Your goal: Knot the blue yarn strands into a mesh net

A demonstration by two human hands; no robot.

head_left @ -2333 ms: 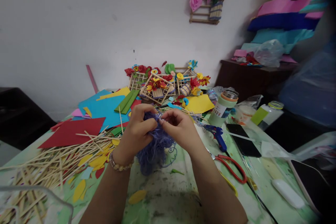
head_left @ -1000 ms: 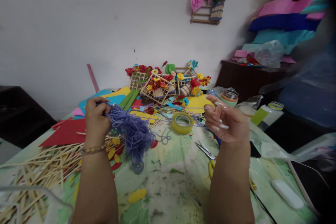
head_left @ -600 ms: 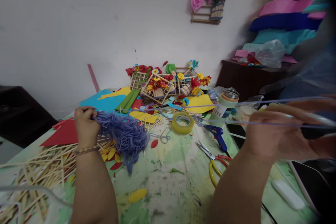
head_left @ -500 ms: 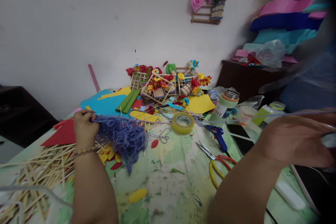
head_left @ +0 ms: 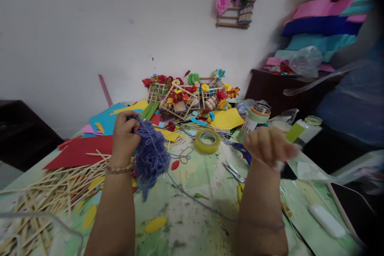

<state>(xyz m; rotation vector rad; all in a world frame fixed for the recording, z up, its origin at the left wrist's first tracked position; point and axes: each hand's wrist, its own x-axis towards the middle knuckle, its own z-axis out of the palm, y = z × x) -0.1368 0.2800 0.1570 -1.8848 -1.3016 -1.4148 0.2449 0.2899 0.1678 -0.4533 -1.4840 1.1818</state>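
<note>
My left hand (head_left: pixel 126 140) is closed around a tangled bunch of purple yarn (head_left: pixel 151 154), which hangs above the table's left-centre. A loose strand runs from the bunch towards the lower right and passes by my right forearm. My right hand (head_left: pixel 268 146), blurred, is raised over the right side of the table with its fingers curled in; what it holds, if anything, cannot be made out. Partly behind it lies a blue glue gun (head_left: pixel 244 153). Scissors (head_left: pixel 234 172) and a yellow tape roll (head_left: pixel 207 141) lie between my hands.
Wooden sticks (head_left: pixel 57 188) and red paper (head_left: pixel 81 152) cover the left side. Stick frames with paper flowers (head_left: pixel 181 100) stand at the back. A lidless jar (head_left: pixel 255 118), a white device (head_left: pixel 327 221) and a dark tablet (head_left: pixel 354 212) are on the right.
My right hand has come inwards from the far right, and its taut strand now hangs slack. My left hand has moved right with the yarn bunch, uncovering more red paper.
</note>
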